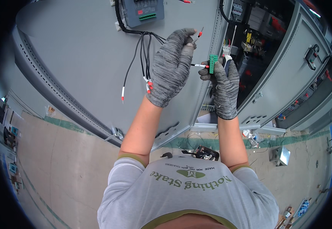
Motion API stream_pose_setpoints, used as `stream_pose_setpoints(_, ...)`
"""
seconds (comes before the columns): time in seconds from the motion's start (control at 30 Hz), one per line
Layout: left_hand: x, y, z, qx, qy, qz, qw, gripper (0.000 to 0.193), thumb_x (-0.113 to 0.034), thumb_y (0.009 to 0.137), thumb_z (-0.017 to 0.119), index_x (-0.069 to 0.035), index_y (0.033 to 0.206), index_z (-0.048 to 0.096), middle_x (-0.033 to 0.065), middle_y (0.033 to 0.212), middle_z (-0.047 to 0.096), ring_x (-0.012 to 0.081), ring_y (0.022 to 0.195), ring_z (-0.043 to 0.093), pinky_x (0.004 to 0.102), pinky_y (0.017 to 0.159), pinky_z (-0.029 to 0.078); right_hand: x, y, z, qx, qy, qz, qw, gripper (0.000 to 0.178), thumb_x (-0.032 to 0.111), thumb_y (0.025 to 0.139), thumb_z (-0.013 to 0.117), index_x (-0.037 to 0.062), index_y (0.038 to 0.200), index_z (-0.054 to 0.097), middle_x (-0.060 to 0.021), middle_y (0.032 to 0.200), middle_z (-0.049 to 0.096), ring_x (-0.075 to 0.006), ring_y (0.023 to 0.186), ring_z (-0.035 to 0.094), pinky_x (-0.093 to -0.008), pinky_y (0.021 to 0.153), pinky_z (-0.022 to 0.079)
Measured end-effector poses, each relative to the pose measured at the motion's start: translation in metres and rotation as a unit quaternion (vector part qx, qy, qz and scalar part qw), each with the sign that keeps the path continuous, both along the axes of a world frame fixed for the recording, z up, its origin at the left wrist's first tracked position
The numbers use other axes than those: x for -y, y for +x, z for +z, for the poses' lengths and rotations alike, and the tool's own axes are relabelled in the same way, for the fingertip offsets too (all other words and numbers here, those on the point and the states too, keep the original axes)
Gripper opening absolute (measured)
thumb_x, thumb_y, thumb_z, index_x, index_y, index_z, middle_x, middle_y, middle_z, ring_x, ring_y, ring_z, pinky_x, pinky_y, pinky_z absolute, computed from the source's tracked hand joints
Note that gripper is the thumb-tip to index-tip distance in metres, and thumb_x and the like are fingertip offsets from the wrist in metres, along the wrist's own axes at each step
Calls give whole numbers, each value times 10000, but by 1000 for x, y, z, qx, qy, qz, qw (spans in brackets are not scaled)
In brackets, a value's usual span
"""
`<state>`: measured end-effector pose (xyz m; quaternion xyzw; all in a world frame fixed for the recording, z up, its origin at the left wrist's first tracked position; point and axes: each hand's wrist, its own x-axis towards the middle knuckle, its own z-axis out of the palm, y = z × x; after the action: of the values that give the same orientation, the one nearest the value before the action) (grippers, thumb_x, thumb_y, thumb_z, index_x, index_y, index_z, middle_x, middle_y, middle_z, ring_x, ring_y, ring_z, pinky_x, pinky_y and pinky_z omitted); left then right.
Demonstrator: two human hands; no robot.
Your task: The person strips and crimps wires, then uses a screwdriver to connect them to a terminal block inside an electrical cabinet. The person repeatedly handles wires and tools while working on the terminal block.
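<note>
My left hand [171, 66], in a grey knit glove with bare fingertips, pinches a wire [199, 35] near its end. A red ferrule with a metal tip sticks up past the fingers. Beside it my right hand [227, 86], gloved the same way, grips a green terminal block [213, 64] between thumb and fingers. That hand also holds a screwdriver [231, 44], its thin shaft pointing up and away. Another wire [200, 65], with a white sleeve and red ferrule, meets the block's left side. Several loose black wires [146, 57] with red ferrules hang left of my left hand.
A grey cabinet door [86, 57] carries a grey device [143, 13] with a green socket. To the right stands an open cabinet [255, 49] with wiring inside, then another grey door [284, 72]. A metal box [280, 156] and scraps lie on the floor.
</note>
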<state>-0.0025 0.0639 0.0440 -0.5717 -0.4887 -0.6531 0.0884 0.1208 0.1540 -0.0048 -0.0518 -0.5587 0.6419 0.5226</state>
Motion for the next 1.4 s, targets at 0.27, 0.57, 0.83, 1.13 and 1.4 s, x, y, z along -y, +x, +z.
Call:
stream_pose_setpoints(0.27,-1,-4,-4,-54,-15,88,995,163,-141,848,669,-39,970,635,109,831,641,259,741,626,327,669,504,2,-2,2,5,0,-6,1000,221,174,980,533,-26,1074,545,-179,916,665,-204,732,678,-293,638,569)
stream_pose_setpoints(0.57,13,-22,-11,-321,-95,190,923,129,-122,801,632,-69,918,649,105,887,595,296,870,577,401,751,486,-7,-8,-7,-22,-25,10,999,170,155,967,551,0,1035,533,-141,824,638,-198,703,661,-295,640,556)
stream_pose_setpoints(0.83,10,-26,-15,-374,-91,154,910,145,-120,810,631,-59,941,634,107,959,575,303,926,556,409,791,477,-9,-9,-15,-54,-95,58,992,196,144,934,603,16,1071,549,-108,878,642,-197,722,644,-303,664,539)
stream_pose_setpoints(1.13,14,-21,-7,-336,-122,125,926,160,-134,819,626,-46,951,606,114,945,563,309,920,548,419,795,471,-21,-12,-21,-67,-81,83,991,223,149,912,632,16,1075,557,-108,883,641,-205,723,639,-339,667,536)
stream_pose_setpoints(1.4,6,-30,1,-305,-173,55,935,158,-158,839,612,-40,944,604,130,902,569,318,886,563,425,804,463,-17,-11,-16,-41,-59,46,996,225,147,908,639,16,1067,548,-102,876,628,-212,706,645,-340,658,541)
